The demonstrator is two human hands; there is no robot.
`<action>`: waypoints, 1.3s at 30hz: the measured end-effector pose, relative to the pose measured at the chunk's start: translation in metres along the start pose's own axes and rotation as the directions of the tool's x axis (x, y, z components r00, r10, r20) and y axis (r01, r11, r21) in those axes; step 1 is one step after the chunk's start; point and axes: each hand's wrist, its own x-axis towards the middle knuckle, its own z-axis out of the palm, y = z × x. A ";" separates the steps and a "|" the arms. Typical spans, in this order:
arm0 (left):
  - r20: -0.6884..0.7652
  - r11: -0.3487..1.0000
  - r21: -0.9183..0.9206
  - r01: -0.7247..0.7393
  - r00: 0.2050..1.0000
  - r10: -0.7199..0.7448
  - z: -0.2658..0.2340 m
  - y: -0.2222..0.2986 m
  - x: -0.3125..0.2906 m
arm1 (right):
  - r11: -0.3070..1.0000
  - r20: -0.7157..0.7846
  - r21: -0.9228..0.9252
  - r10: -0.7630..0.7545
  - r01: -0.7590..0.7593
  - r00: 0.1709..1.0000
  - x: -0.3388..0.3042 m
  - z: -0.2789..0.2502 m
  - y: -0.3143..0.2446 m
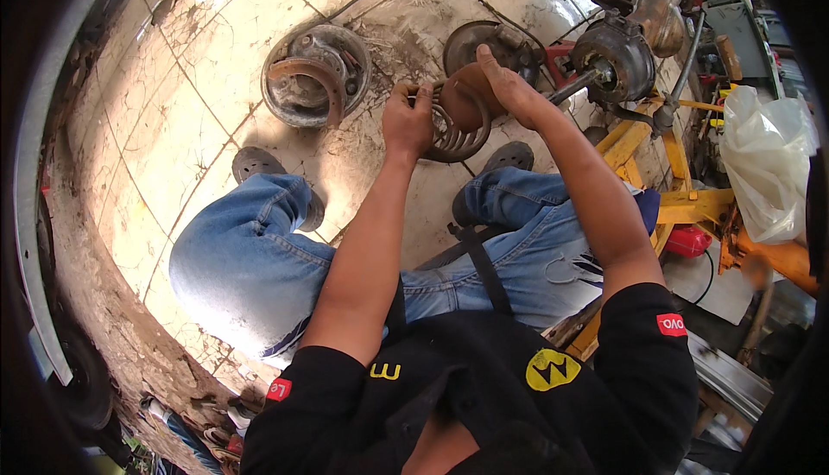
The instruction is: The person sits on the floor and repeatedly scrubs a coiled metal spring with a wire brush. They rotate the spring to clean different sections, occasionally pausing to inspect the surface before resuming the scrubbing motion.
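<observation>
Left grip (408, 123): curled round a dark metal coil spring (458, 150), located beyond the feet, over pale floor tiles (207, 86). Right grip (515, 93): at a rust-brown curved piece (459, 105) beside the spring; whether clenched, cannot tell. Left of both: round grey metal plate (300, 112) bearing a brown arc-shaped shoe (332, 95). Right: yellow metal stand (691, 207).

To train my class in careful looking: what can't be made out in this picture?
All in the head view:
Right hand: most fingers, hidden behind the hand itself.
Brown curved piece: part behind the coil spring.
Dark round plate: partly covered by right hand and brown curved piece.
Black tyre-like thing: cut off by the dark rim.
</observation>
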 end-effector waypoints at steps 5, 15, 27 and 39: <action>-0.003 0.997 -0.080 0.005 1.000 -0.005 0.007 -0.007 0.002 | 0.948 -0.050 -0.317 -0.052 0.033 0.997 0.020 0.005 0.030; -0.030 0.999 -0.047 0.016 0.999 -0.018 0.003 -0.003 0.001 | 0.955 0.006 -0.251 -0.164 0.161 0.986 0.009 0.020 0.012; 0.041 0.961 -0.207 0.184 0.983 -0.179 0.004 -0.014 0.005 | 0.901 0.013 -0.409 -0.153 0.144 0.988 0.000 0.023 -0.008; 0.488 0.561 -0.365 0.743 0.666 -0.564 -0.026 -0.006 0.013 | 0.883 -0.015 -0.422 -0.231 0.204 0.973 -0.001 0.034 -0.012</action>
